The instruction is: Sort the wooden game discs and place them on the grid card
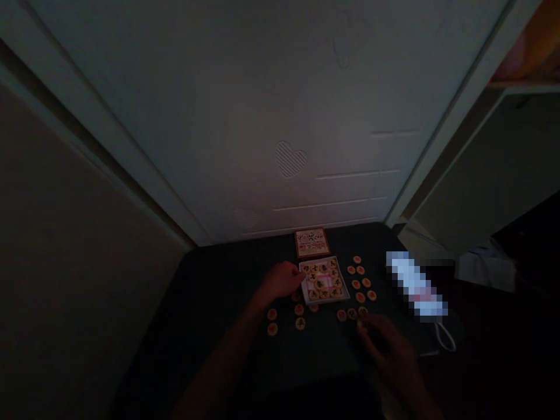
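Head view: I can't tell my left hand's (284, 279) grip at the box (328, 301); my right hand (364, 326) pinches a disc (361, 322); dim, dark desk (214, 291).

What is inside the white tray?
Round pieces with dark characters, with pinkish floor showing between some. The tray's floor beneath the pieces is covered.

A dim room, apparently in a home
A pale panel (245, 111) with an embossed heart (291, 160) stands behind a small dark-topped table (210, 303) bearing round character-marked game pieces (366, 283); at right, a shelf (531, 88) holds something orange (540, 44)
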The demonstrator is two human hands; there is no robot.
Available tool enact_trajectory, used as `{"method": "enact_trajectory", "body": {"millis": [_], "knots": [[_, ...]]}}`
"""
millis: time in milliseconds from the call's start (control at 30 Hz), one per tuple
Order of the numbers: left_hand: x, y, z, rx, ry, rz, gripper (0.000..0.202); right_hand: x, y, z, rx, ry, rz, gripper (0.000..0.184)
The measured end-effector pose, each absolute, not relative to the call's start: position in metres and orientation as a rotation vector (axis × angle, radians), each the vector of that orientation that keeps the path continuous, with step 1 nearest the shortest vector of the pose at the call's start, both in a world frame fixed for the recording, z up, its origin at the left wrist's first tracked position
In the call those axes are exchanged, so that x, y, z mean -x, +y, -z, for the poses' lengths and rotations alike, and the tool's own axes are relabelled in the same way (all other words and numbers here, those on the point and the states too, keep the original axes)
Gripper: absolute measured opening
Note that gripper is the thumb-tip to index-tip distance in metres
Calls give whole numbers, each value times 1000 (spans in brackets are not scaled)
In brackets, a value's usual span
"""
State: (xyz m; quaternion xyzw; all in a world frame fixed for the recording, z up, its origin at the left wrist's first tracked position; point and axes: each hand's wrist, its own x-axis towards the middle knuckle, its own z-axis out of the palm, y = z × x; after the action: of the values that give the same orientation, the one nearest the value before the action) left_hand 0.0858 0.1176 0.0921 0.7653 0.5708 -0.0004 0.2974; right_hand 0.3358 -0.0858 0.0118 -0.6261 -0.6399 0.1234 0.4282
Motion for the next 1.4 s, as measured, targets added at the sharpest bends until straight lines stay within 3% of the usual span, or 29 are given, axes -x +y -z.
{"method": "enact_trajectory", "body": {"millis": [767,900,1100,1400], "knots": [[-91,135,-83,-2076,1722,131,39,-345,-70,-41,1578,-1520,-321,26],[-72,128,-96,-2091,1756,-44,46,-348,-51,-50,1541,-1582,-341,28],[-12,88,-97,-1952,1778,-436,40,-344,-13,-59,1444,-1721,-379,26],[9,26,-85,-1991,1608,-571,28,-322,28,-63,1422,-1992,-466,25]]}}
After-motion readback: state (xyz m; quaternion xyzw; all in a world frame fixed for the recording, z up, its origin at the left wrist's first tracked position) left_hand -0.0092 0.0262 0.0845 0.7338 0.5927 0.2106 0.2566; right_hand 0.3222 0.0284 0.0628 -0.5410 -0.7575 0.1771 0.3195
